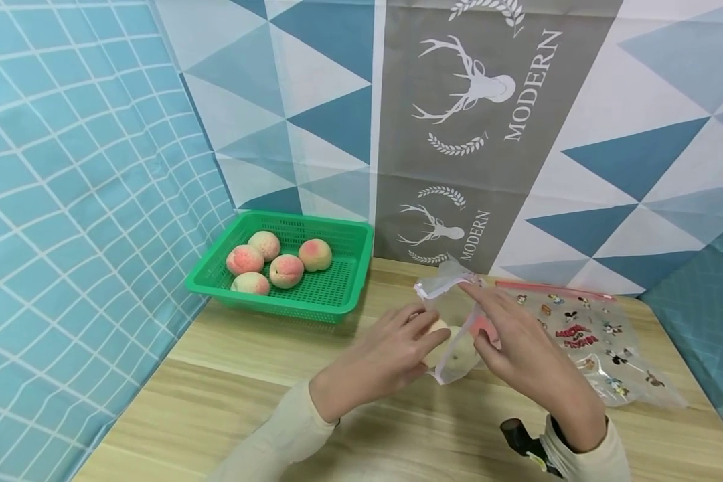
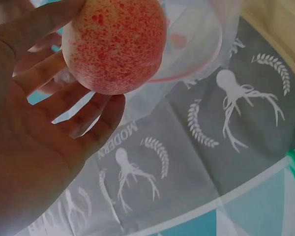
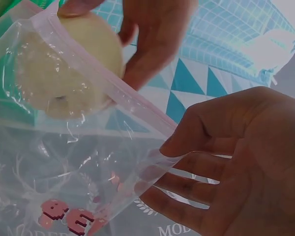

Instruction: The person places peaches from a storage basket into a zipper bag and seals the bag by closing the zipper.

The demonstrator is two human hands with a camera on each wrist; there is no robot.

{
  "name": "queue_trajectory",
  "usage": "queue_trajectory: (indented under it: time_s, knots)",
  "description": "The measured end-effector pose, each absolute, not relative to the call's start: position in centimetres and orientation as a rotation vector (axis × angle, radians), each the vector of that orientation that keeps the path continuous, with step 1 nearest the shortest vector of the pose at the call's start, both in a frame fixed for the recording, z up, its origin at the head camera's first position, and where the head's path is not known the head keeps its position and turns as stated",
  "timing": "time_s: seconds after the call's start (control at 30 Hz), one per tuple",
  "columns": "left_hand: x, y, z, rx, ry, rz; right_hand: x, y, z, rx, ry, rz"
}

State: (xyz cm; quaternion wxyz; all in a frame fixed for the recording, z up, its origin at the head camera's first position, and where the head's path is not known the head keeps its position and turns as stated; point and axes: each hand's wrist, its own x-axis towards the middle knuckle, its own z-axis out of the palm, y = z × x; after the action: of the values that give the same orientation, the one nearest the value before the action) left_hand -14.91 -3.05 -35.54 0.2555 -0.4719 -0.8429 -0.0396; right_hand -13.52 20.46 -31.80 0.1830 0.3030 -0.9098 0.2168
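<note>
My left hand [image 1: 391,348] holds a pale peach with a red-speckled side [image 2: 115,49], thumb on one side and fingers spread along the other. It is at the mouth of a clear plastic zip bag [image 3: 83,162]. In the right wrist view part of the peach shows through the bag's plastic, and its upper part stands out past the zip edge. My right hand [image 1: 524,341] pinches the bag's edge between thumb and fingers, and the mouth gapes towards the left hand. Red lettering shows low on the bag in the right wrist view.
A green plastic basket [image 1: 277,304] with several peaches [image 1: 286,271] stands at the back left. Right of my hands, another clear bag with cartoon prints [image 1: 602,335] and a red zip lies flat on the wooden table [image 1: 229,381]. Patterned cloth [image 1: 325,80] hangs behind.
</note>
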Motion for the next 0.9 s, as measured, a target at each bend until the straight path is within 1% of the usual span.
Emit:
queue_trajectory:
  time_s: [0.5, 0.73, 0.9]
  knots:
    - [-13.4, -2.1, -36.6, -1.270, -2.363, 0.024, -13.6, 20.6, -31.6, 0.819, -2.564, 0.618]
    - [-13.0, -2.0, -36.0, -1.282, -2.315, -0.015, -13.6, 20.9, -31.5, 0.822, -2.529, 0.648]
    - [-12.7, -2.3, -35.6, -1.288, -2.392, 0.056, -13.8, 21.2, -31.5, 0.806, -2.508, 0.644]
